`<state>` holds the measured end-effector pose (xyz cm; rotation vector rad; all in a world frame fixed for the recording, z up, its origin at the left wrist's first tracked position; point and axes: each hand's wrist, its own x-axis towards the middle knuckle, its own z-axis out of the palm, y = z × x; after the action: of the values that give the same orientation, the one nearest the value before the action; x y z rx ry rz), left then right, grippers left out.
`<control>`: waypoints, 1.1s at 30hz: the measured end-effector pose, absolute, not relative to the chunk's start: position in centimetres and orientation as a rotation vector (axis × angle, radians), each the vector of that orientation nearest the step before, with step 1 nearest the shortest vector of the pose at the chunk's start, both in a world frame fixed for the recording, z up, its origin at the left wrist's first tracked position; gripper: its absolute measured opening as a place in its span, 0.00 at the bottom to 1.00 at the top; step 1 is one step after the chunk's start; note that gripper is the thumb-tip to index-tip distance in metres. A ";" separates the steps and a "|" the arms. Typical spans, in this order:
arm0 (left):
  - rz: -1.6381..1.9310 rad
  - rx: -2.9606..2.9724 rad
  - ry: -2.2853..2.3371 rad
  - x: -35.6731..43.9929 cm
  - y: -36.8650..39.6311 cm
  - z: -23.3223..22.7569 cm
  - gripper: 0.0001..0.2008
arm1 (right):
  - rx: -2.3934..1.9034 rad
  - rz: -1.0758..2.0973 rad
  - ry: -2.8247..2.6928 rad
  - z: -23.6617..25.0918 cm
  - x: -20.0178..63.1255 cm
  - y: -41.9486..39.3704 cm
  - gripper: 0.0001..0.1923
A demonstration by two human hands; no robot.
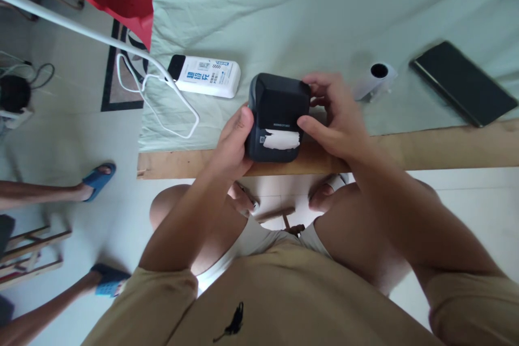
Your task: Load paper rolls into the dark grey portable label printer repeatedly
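Note:
Between my two hands is a small black label printer (279,98), a boxy device with rounded corners, faint lettering and an irregular white patch on its near face. My left hand (235,138) grips its left side, thumb along the edge. On the right side, my right hand (338,116) holds it with the thumb on the front and the fingers at the upper right corner. To the right of that hand a white roll (367,84) with a dark round core stands on the green cloth (324,27).
A white power bank (208,77) with a black end and a white cable (178,132) lies at left. A black phone-like slab (462,84) lies at right. The table's wooden edge (446,148) runs in front of me. A red chair (133,5) and another person's slippered foot (97,181) are at left.

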<state>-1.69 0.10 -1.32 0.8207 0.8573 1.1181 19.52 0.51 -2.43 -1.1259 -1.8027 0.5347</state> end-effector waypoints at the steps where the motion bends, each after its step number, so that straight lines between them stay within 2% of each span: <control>1: 1.138 0.795 0.885 -1.7 0.2 -1.5 0.27 | -1.108 0.511 -1.807 -2.5 19.5 0.5 0.27; 8: 1.217 0.753 0.978 -1.4 0.3 -1.7 0.25 | -1.070 0.556 -1.896 -1.9 19.6 0.4 0.34; 15: 1.264 0.761 0.994 -1.6 0.1 -1.5 0.19 | -1.080 0.465 -1.978 -0.5 19.9 -0.1 0.34; 18: 1.225 0.730 0.990 -1.6 0.2 -1.6 0.21 | -1.053 0.375 -1.916 0.4 19.5 -0.7 0.28; 24: 1.191 0.669 0.978 -1.3 0.6 -1.8 0.23 | -1.059 0.326 -1.586 3.3 17.5 -1.1 0.05; 30: 1.178 0.673 1.011 -1.1 0.2 -0.9 0.28 | -1.046 0.186 -1.527 3.5 17.1 0.5 0.08; 33: 1.132 0.811 0.931 -1.2 0.0 -0.5 0.27 | -1.297 0.162 -1.880 4.4 17.1 0.1 0.01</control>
<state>-1.19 0.00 -0.48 0.8108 0.9306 1.1322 17.11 0.14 4.36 -1.2975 -1.8804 0.1623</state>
